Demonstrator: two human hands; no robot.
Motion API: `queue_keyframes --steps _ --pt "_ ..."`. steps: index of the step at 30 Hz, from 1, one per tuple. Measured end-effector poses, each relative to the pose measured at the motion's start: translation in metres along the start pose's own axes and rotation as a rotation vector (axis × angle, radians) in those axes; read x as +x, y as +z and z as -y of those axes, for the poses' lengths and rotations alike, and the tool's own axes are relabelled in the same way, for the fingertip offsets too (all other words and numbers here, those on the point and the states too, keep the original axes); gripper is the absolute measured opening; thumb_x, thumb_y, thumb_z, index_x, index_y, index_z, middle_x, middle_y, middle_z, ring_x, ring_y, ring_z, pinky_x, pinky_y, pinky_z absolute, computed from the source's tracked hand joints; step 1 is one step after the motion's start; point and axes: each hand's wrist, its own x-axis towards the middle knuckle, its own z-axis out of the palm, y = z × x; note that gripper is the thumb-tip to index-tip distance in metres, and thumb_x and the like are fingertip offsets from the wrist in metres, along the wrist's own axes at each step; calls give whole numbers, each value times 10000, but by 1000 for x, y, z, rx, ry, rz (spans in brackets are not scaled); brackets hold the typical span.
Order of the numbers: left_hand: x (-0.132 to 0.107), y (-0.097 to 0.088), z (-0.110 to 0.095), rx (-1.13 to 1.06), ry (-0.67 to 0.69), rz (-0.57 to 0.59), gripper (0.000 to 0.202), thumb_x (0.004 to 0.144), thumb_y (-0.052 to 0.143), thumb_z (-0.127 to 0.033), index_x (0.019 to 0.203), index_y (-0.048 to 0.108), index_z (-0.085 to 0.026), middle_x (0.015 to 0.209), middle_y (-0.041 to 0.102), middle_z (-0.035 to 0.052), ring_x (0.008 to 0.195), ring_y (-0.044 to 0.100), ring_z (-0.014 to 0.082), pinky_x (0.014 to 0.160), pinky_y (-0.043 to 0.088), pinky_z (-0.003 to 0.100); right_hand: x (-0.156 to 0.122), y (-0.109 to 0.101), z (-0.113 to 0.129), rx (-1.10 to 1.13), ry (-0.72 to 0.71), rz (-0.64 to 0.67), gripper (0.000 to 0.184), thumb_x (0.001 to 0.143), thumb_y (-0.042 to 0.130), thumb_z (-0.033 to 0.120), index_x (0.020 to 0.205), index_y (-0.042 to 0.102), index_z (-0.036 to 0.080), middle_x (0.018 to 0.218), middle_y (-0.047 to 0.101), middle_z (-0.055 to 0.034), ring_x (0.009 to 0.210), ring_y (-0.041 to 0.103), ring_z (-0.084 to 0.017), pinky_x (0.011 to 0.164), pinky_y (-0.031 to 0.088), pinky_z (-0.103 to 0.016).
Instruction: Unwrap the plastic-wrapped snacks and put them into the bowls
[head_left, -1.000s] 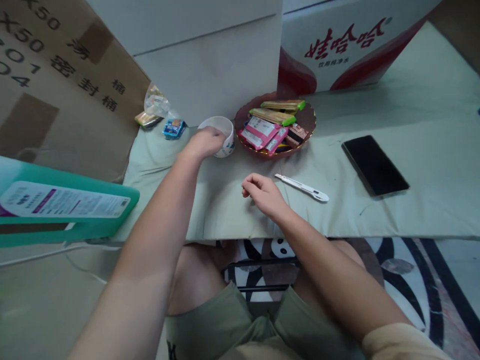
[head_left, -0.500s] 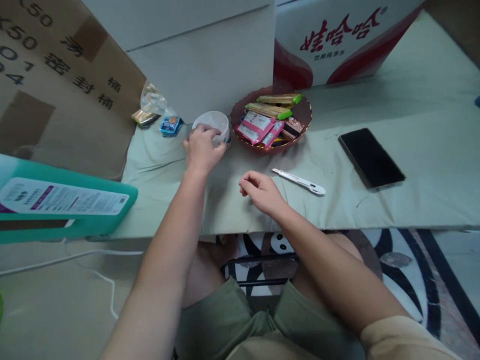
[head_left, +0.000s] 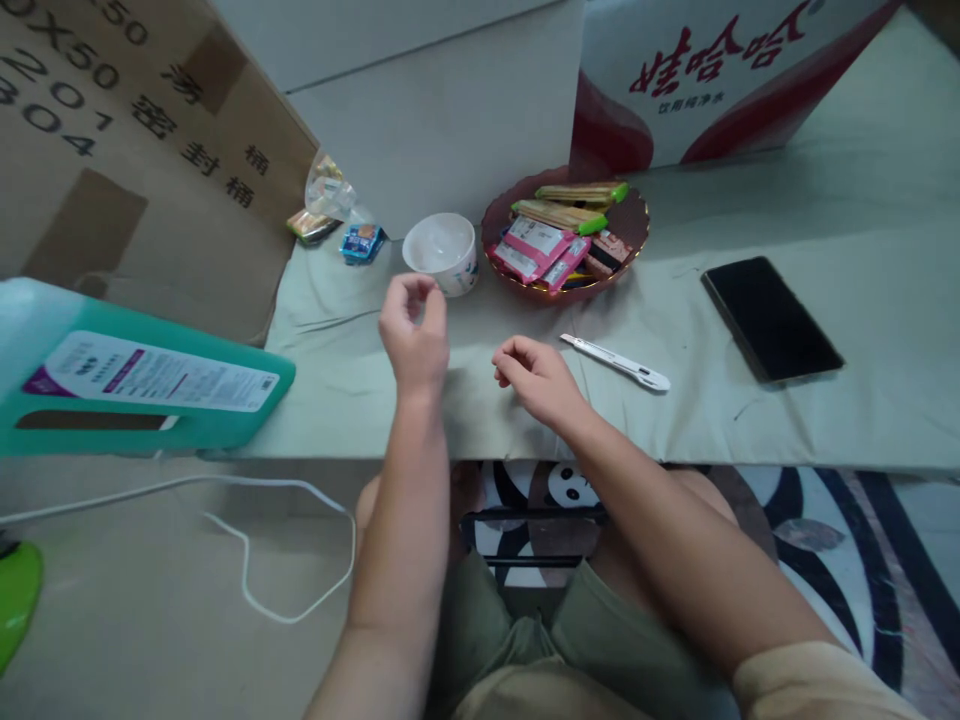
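My left hand [head_left: 414, 330] is raised just in front of a white paper cup [head_left: 459, 272], its thumb and fingers drawn together; whatever may be between them is too small to make out. The cup stands upright with a printed pattern on its side. My right hand [head_left: 538, 380] rests on the cloth with curled fingers, and nothing shows in it. Beside it lies a white utility knife [head_left: 616, 363], its tip pointing up and left. Behind, a reddish glass bowl [head_left: 641, 232] holds pink packets [head_left: 532, 248] and green-ended snack packs [head_left: 564, 216].
A green liquid jug [head_left: 180, 370] and a large brown carton [head_left: 187, 215] stand at the left. Small blue packets [head_left: 361, 243] lie by the carton. White boxes [head_left: 450, 120] line the back. A black phone [head_left: 772, 318] lies on the right of the cloth-covered table [head_left: 862, 420].
My left hand has come out from over the cup and back toward me, its fingers now curled together. My right hand keeps its place by the knife. The view has shifted slightly.
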Motion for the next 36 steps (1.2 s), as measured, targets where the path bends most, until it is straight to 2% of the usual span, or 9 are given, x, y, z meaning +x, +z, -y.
queue_keyframes --steps 3,7,13,16,18,21,26,31,36 --pt "-16 1 13 -147 -176 -55 46 836 586 -176 829 579 -222 774 596 -2 736 579 132 737 484 244 0 6 -3 -38 0 10 168 833 543 379 759 585 234 673 631 15 641 550 -154 663 407 -312" --pt "-4 -7 33 -224 -332 -129 95 816 572 -125 836 581 -217 772 584 -14 726 582 115 712 468 221 -5 10 -6 -206 -44 26 162 852 529 372 781 586 238 659 600 15 634 543 -164 647 394 -319" --pt "10 -50 57 -277 -347 -56 114 771 600 -99 760 607 -212 680 560 -27 624 516 108 611 431 218 -22 4 -9 -516 -271 33 71 875 563 293 846 613 252 787 666 -30 716 606 -201 687 450 -346" --pt "14 -72 77 -312 -403 -102 118 760 593 -95 723 601 -207 649 562 -30 601 512 105 586 421 217 -12 24 3 -596 -394 52 60 896 560 243 866 609 260 802 671 -31 734 623 -203 702 476 -344" --pt "21 -82 88 -351 -438 -162 120 763 584 -93 719 596 -204 645 560 -32 602 519 104 586 423 218 15 55 18 -652 -481 122 83 904 549 225 920 624 255 855 687 -44 786 640 -208 743 496 -345" --pt "32 -90 97 -433 -464 -233 124 769 585 -83 736 590 -203 669 563 -33 625 522 100 612 434 219 85 122 44 -783 -559 237 215 897 524 208 1070 652 212 1056 709 -101 962 657 -246 877 514 -380" --pt "37 -95 95 -528 -575 -209 139 797 578 -96 718 571 -210 631 520 -36 592 488 99 578 409 225 223 220 53 -1202 -542 193 419 943 367 50 1221 647 191 1317 626 -127 1299 529 -323 1062 446 -529" --pt "36 -102 95 -605 -622 -94 165 795 598 -95 678 578 -209 592 515 -29 569 473 100 559 399 234 290 238 9 -1256 -459 147 324 911 589 140 1213 679 212 1465 527 -152 1409 381 -436 1094 332 -738" --pt "40 -108 98 -605 -610 -128 150 792 590 -114 679 564 -209 582 515 -34 561 499 96 566 413 231 276 227 -11 -1193 -556 206 285 935 588 231 1182 710 158 1511 491 -181 1471 289 -448 1166 244 -742"
